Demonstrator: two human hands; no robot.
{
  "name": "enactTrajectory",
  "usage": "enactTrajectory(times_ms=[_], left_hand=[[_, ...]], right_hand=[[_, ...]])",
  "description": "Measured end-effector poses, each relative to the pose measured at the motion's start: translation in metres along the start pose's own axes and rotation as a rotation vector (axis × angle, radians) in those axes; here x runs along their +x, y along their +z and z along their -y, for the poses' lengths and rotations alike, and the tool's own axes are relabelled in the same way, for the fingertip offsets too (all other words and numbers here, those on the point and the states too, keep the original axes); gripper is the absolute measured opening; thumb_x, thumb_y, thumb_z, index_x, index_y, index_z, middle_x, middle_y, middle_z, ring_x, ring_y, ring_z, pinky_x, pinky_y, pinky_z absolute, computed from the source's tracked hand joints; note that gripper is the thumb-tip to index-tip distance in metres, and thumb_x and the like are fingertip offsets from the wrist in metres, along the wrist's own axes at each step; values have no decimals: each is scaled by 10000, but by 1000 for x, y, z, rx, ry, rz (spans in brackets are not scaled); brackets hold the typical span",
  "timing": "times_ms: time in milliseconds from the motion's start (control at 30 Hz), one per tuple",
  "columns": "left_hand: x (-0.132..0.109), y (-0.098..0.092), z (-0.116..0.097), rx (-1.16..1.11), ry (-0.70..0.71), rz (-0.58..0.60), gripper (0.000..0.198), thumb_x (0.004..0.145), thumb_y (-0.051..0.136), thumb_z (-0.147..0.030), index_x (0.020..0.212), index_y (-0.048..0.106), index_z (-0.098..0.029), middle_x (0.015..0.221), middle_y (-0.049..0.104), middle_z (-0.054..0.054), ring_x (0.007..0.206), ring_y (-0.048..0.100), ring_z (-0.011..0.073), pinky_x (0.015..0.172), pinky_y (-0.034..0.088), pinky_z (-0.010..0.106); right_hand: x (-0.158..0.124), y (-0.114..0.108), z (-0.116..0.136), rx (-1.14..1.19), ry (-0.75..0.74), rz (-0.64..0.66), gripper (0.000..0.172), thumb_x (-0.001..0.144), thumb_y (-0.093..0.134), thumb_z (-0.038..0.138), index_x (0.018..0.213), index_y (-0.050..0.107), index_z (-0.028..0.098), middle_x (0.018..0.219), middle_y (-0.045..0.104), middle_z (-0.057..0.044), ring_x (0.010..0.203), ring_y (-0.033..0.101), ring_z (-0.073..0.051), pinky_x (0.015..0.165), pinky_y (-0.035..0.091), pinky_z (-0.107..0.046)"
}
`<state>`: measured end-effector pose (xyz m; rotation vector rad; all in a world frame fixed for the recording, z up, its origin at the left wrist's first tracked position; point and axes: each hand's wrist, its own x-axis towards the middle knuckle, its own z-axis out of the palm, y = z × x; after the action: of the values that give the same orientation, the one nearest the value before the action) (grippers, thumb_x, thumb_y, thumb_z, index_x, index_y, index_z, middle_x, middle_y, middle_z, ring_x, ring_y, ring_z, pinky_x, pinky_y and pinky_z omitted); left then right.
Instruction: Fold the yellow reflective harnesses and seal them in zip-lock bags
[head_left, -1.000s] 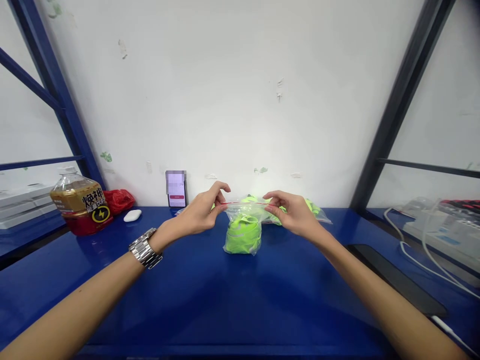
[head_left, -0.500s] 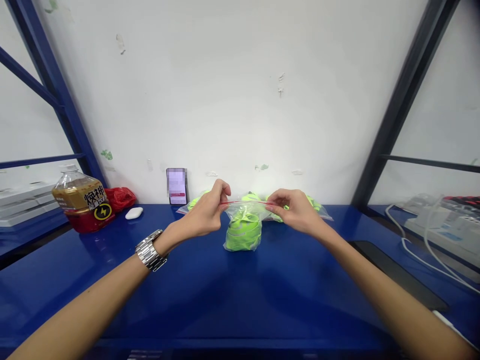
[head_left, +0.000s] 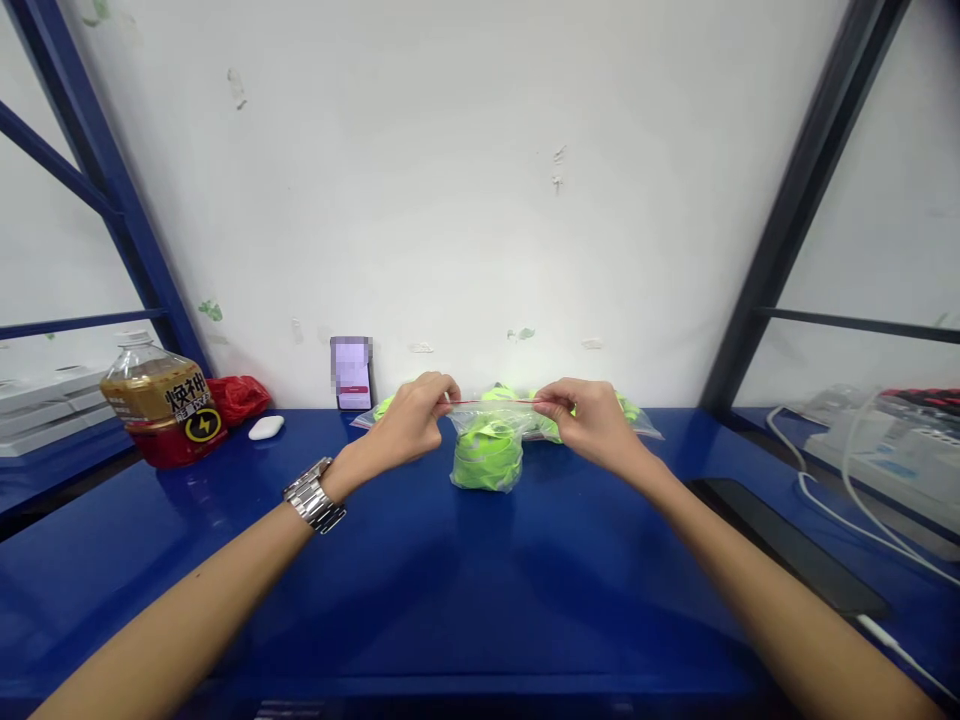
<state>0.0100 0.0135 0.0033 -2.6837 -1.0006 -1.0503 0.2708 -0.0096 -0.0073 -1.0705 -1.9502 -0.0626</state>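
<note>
A clear zip-lock bag (head_left: 487, 412) with a red strip along its top hangs stretched between my two hands. Inside it is a bundled neon-green item (head_left: 487, 458) that looks like folded fabric. My left hand (head_left: 414, 418), with a metal-band watch on the wrist, pinches the left end of the strip. At the right end, my right hand (head_left: 589, 418) pinches the same strip between thumb and fingers. Behind my hands, more clear bags with neon-green contents (head_left: 628, 408) lie along the wall, partly hidden.
A phone (head_left: 352, 372) with its screen lit leans on the wall. To the left are a large drink bottle (head_left: 165, 400), a red plastic bag (head_left: 236, 398) and a white earbud case (head_left: 266, 428). A dark tablet-like slab (head_left: 787, 545) and white cables (head_left: 862, 510) lie right on the blue table (head_left: 450, 600).
The bag has risen slightly and its top strip is straighter and flatter. Both hands keep their pinch, and my left wrist has shifted a little to the right.
</note>
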Motion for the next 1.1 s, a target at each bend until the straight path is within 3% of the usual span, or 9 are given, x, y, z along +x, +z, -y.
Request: enactTrajectory(times_ms=[167,300,500,800,967,1100], left_hand=[[-3,-12,-8,-99,-30,84,90,850,487,-158,896,563,-171,857,621,38,772,560,156,691,439,296],[-1,-16,-14,-121,-19,152,138,894,501,-288,872,568,-169,819,615,36,738,551,152,675,441,297],[1,-10,-10,26,40,140,86,898,456,-216,839,498,-170,801,583,43,723,527,159,644,415,296],[-4,-14,-12,63,114,166,97,923,407,-202,870,483,-172,841,554,50,757,510,162,672,408,301],[-6,-15,-15,73,99,172,90,907,414,-187,845,477,-174,820,543,43,726,492,157,648,396,301],[-4,-17,-16,34,77,188,92,905,432,-222,848,488,-176,825,560,43,746,506,163,671,410,311]], right_hand=[[-5,-1,1,-4,-82,-7,78,844,561,178,776,598,182,679,615,-7,596,527,-130,573,376,-252],[-6,-2,-1,-11,-146,-12,86,848,545,140,775,551,184,682,570,-5,598,493,-126,565,360,-246],[-6,1,-2,-53,-172,-2,111,851,525,108,772,512,186,702,555,-9,595,465,-121,551,332,-244],[-10,-6,2,14,-166,96,81,889,514,163,813,504,190,740,566,-15,611,489,-123,563,366,-251],[-12,-3,-1,54,-248,74,82,886,505,154,813,493,190,756,561,-24,634,501,-131,572,386,-259],[-14,1,-3,97,-225,45,79,891,512,184,812,507,193,730,560,-22,629,516,-137,565,402,-263]])
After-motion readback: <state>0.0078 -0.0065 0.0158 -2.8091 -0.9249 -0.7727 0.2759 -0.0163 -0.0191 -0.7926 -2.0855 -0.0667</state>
